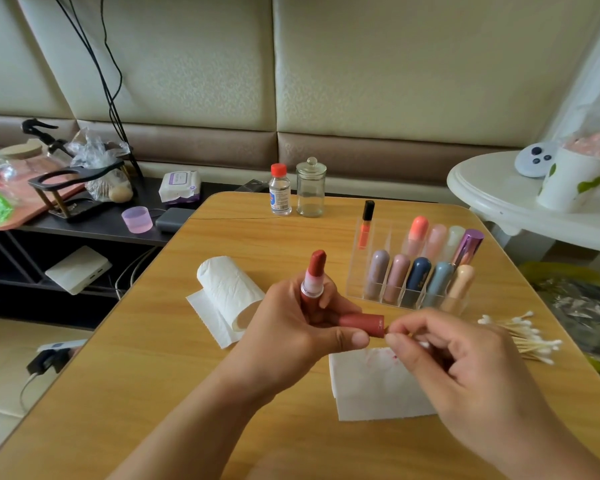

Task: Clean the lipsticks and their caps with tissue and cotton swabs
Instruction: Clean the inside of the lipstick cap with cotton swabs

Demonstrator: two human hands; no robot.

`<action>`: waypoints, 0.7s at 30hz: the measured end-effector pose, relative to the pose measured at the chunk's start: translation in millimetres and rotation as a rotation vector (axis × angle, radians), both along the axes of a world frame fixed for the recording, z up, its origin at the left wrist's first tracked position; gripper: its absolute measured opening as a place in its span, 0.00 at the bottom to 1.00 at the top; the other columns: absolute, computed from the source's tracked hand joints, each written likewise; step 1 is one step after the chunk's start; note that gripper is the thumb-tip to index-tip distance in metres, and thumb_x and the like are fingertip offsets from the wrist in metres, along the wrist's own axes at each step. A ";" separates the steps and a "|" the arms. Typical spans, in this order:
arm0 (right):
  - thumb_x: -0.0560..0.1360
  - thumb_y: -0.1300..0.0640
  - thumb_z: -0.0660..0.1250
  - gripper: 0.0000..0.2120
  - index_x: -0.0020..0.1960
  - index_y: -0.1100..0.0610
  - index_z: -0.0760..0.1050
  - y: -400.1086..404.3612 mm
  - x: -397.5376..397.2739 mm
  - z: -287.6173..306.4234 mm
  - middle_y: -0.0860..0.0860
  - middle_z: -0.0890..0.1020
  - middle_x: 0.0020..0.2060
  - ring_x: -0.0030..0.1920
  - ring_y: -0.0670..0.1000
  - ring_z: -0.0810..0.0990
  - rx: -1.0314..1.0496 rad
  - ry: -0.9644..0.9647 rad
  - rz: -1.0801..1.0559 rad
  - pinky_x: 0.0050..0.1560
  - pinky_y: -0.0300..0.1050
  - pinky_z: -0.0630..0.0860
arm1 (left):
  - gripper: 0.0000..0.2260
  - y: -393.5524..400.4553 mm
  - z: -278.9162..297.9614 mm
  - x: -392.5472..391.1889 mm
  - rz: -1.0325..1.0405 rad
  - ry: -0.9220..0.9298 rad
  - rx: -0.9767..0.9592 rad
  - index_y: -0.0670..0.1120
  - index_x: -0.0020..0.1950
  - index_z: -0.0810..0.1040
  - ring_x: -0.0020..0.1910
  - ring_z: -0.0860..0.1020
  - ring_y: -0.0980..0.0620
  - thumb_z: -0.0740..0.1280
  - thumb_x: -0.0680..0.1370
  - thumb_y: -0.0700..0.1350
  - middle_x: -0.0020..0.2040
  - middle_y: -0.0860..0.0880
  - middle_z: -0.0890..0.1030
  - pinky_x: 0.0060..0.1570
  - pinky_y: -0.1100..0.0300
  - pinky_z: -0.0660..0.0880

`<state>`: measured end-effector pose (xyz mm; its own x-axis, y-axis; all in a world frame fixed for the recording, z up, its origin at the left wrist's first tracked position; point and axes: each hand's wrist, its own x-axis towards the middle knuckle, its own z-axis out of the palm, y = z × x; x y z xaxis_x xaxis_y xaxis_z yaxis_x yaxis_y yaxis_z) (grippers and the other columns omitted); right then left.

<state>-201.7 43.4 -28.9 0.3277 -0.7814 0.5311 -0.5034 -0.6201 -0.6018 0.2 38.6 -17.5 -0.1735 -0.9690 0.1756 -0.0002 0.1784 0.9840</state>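
While the lipstick (314,275) stands upright, its cap (362,324) lies sideways.

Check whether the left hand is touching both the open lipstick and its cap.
Touching. The head view shows the left hand with fingers curled round the upright lipstick, its thumb and fingers pinching the red cap lying sideways below it.
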 end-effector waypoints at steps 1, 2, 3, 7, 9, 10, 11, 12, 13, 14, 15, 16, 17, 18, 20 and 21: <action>0.76 0.45 0.66 0.06 0.43 0.45 0.78 0.1 0.4 0.4 0.45 0.78 0.27 0.22 0.43 0.69 0.009 -0.026 -0.007 0.24 0.31 0.61 | 0.20 0.3 0.9 -0.6 -0.004 -0.003 0.003 0.43 0.40 0.65 0.43 0.85 0.50 0.74 0.68 0.27 0.41 0.46 0.86 0.42 0.62 0.77; 0.76 0.45 0.67 0.06 0.42 0.44 0.78 0.1 1.3 0.6 0.43 0.77 0.26 0.22 0.42 0.68 0.008 -0.041 -0.026 0.24 0.29 0.59 | 0.20 0.8 2.0 -1.2 -0.009 -0.002 0.005 0.43 0.40 0.64 0.43 0.85 0.50 0.74 0.68 0.27 0.40 0.46 0.86 0.41 0.62 0.77; 0.75 0.47 0.68 0.04 0.42 0.44 0.78 -0.3 1.9 -0.2 0.41 0.75 0.25 0.21 0.41 0.66 0.002 -0.039 -0.048 0.24 0.28 0.58 | 0.20 1.5 3.2 -1.6 -0.013 0.001 0.005 0.43 0.40 0.64 0.43 0.85 0.51 0.73 0.68 0.26 0.40 0.47 0.86 0.41 0.63 0.78; 0.73 0.48 0.69 0.06 0.38 0.45 0.75 -0.3 1.1 -0.6 0.39 0.72 0.23 0.21 0.41 0.65 0.026 0.006 -0.082 0.25 0.28 0.57 | 0.20 2.7 6.6 -0.5 -0.008 0.023 0.001 0.42 0.40 0.64 0.41 0.85 0.52 0.73 0.68 0.25 0.39 0.48 0.86 0.39 0.64 0.77; 0.73 0.46 0.69 0.09 0.36 0.45 0.75 1.4 0.3 0.8 0.41 0.71 0.22 0.21 0.42 0.64 0.049 -0.001 -0.055 0.24 0.29 0.56 | 0.20 2.8 6.2 -0.1 -0.008 0.032 0.007 0.42 0.39 0.65 0.41 0.85 0.51 0.73 0.67 0.25 0.40 0.47 0.85 0.39 0.64 0.77; 0.73 0.45 0.69 0.09 0.36 0.45 0.76 2.0 0.7 1.3 0.42 0.71 0.22 0.22 0.42 0.63 0.051 -0.018 -0.037 0.25 0.29 0.56 | 0.20 3.0 6.0 -0.2 -0.013 0.029 0.011 0.42 0.39 0.65 0.41 0.85 0.51 0.73 0.67 0.25 0.40 0.47 0.85 0.39 0.64 0.77; 0.74 0.43 0.68 0.10 0.36 0.45 0.76 2.3 1.2 1.5 0.42 0.71 0.22 0.21 0.42 0.63 0.047 -0.042 -0.027 0.24 0.30 0.56 | 0.19 3.3 6.3 -0.8 -0.019 0.018 0.012 0.43 0.38 0.66 0.41 0.85 0.52 0.74 0.67 0.25 0.40 0.47 0.85 0.40 0.64 0.78; 0.74 0.42 0.66 0.10 0.37 0.44 0.76 2.1 1.5 1.6 0.43 0.72 0.23 0.21 0.43 0.64 0.045 -0.065 -0.029 0.24 0.32 0.57 | 0.19 3.7 6.2 -1.2 -0.024 0.007 0.013 0.43 0.38 0.67 0.41 0.85 0.53 0.74 0.67 0.26 0.40 0.48 0.85 0.40 0.64 0.78; 0.74 0.42 0.65 0.10 0.37 0.44 0.76 1.4 1.2 1.5 0.44 0.73 0.23 0.21 0.44 0.65 0.043 -0.075 -0.041 0.23 0.34 0.59 | 0.19 4.1 6.7 -1.6 -0.030 0.002 0.013 0.44 0.38 0.67 0.41 0.85 0.53 0.74 0.68 0.26 0.39 0.49 0.86 0.40 0.65 0.78; 0.75 0.42 0.64 0.10 0.37 0.45 0.76 0.6 0.9 1.3 0.45 0.73 0.23 0.21 0.45 0.66 0.039 -0.068 -0.050 0.23 0.35 0.59 | 0.19 4.1 7.1 -1.5 -0.036 0.001 0.012 0.43 0.38 0.66 0.42 0.85 0.54 0.74 0.68 0.26 0.39 0.49 0.86 0.40 0.65 0.78; 0.75 0.43 0.65 0.10 0.37 0.45 0.75 0.3 0.4 1.0 0.45 0.72 0.23 0.21 0.44 0.65 0.035 -0.047 -0.050 0.23 0.33 0.59 | 0.19 3.9 7.3 -1.3 -0.041 0.002 0.009 0.43 0.38 0.65 0.42 0.85 0.53 0.73 0.68 0.26 0.39 0.49 0.86 0.40 0.64 0.77; 0.75 0.44 0.66 0.10 0.37 0.46 0.75 0.7 0.2 1.1 0.44 0.71 0.23 0.22 0.43 0.64 0.034 -0.024 -0.039 0.24 0.32 0.57 | 0.19 3.3 6.8 -0.6 -0.039 0.008 0.006 0.43 0.39 0.64 0.42 0.85 0.53 0.73 0.68 0.26 0.40 0.49 0.86 0.41 0.64 0.78; 0.75 0.44 0.67 0.10 0.37 0.46 0.75 1.2 -0.1 1.3 0.44 0.70 0.23 0.22 0.42 0.63 0.044 -0.015 -0.015 0.25 0.31 0.57 | 0.20 2.8 6.6 -0.2 -0.034 0.017 0.003 0.43 0.39 0.64 0.43 0.85 0.53 0.73 0.68 0.27 0.40 0.49 0.86 0.41 0.64 0.78; 0.75 0.44 0.67 0.10 0.37 0.47 0.75 1.8 -0.3 1.7 0.44 0.70 0.24 0.23 0.41 0.64 0.066 -0.028 0.016 0.25 0.31 0.57 | 0.20 2.8 6.8 0.3 -0.028 0.023 0.001 0.43 0.39 0.64 0.43 0.85 0.52 0.74 0.67 0.28 0.40 0.48 0.86 0.41 0.64 0.78; 0.75 0.41 0.65 0.10 0.40 0.46 0.77 1.7 -1.0 2.2 0.44 0.72 0.24 0.23 0.42 0.66 0.112 -0.095 0.045 0.24 0.35 0.60 | 0.19 3.4 8.1 0.1 -0.032 0.020 -0.002 0.43 0.39 0.64 0.43 0.85 0.51 0.76 0.65 0.34 0.41 0.48 0.86 0.42 0.63 0.77; 0.75 0.41 0.64 0.10 0.41 0.45 0.77 1.1 -1.4 2.2 0.45 0.73 0.24 0.23 0.44 0.67 0.119 -0.115 0.029 0.24 0.38 0.61 | 0.19 4.0 9.1 -0.2 -0.040 0.018 -0.003 0.44 0.39 0.65 0.43 0.85 0.52 0.76 0.64 0.36 0.41 0.48 0.86 0.42 0.63 0.77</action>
<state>-203.1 44.5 -26.7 0.2932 -0.8321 0.4709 -0.4098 -0.5544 -0.7244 0.0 42.7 -8.4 -0.2093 -0.9608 0.1816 0.0244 0.1806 0.9833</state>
